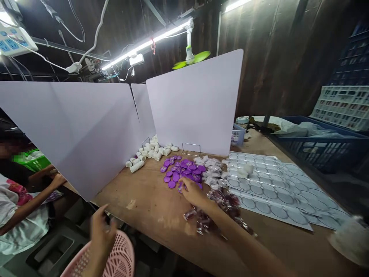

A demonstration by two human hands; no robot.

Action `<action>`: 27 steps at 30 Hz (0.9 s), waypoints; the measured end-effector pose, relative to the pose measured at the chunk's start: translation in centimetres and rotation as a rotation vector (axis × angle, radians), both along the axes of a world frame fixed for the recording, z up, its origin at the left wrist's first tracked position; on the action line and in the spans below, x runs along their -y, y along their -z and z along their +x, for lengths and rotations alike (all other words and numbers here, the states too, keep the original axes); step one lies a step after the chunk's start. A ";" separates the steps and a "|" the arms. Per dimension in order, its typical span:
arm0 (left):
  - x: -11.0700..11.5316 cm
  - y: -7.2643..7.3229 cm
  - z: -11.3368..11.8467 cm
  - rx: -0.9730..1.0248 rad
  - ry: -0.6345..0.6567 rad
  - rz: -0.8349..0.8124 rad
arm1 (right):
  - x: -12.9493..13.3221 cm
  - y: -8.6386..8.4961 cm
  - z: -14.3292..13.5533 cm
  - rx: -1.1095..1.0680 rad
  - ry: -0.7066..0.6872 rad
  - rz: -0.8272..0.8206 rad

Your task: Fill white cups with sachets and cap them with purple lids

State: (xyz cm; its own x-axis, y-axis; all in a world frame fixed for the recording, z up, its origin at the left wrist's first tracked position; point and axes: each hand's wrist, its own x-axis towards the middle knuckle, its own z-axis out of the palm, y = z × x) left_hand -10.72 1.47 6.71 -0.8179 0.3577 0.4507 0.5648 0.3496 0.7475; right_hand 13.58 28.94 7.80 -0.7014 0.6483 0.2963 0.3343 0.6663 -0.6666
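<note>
My right hand (193, 193) reaches over the table to the near edge of a loose pile of purple discs (175, 176). Its fingers are bent and closed around one purple disc (180, 187), partly hidden by them. Beneath and beside my right forearm lie small items in shiny dark red wrappers (226, 202). My left hand (102, 229), somewhat blurred, is above a pink perforated basket (125, 250) below the table's front edge. Its fingers are apart and nothing shows in them.
White ribbed cylinders (150, 151) are heaped at the divider panels (196, 111). Small white packets (213, 169) lie right of the discs, beside clear blister sheets (265, 184). A blue crate (323, 142) stands far right. Another person's arm (34, 202) is at the left.
</note>
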 end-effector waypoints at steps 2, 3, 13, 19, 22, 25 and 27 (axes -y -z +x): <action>-7.2 -0.7 -3.0 -0.272 0.254 -0.309 | 0.8 0.1 -3.0 0.019 -0.055 0.006; -11.0 -1.1 -4.7 -0.359 0.282 -0.448 | 1.3 0.3 -3.9 0.035 -0.075 0.010; -28.0 1.7 -13.9 -0.569 0.313 -0.889 | 2.3 1.5 3.5 0.030 0.051 -0.154; -25.2 4.5 -8.1 -0.796 0.721 -0.479 | 0.6 -0.1 1.2 -0.161 0.083 -0.177; -23.7 6.1 -3.5 -0.821 0.925 -0.226 | -0.1 -0.9 -1.9 -0.117 0.033 -0.320; -23.2 7.9 -0.3 -0.700 0.972 -0.114 | -0.8 -0.8 -2.7 0.008 0.008 -0.441; -23.4 8.8 1.0 -0.610 0.974 -0.127 | -0.8 -0.4 -1.8 0.006 0.042 -0.425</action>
